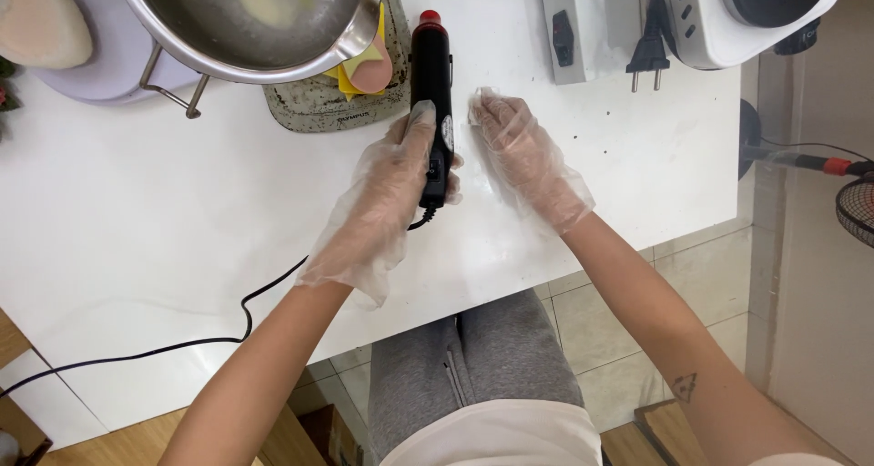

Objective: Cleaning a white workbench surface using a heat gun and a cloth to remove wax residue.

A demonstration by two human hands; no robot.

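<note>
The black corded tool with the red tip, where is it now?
In the head view the black corded tool lies on the white table, centre top, under the left hand, just right of the metal bowl; the right hand rests beside it.

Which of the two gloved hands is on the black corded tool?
The left hand: it lies over the black corded tool on the white table. The right hand rests flat beside it, apart.
</note>
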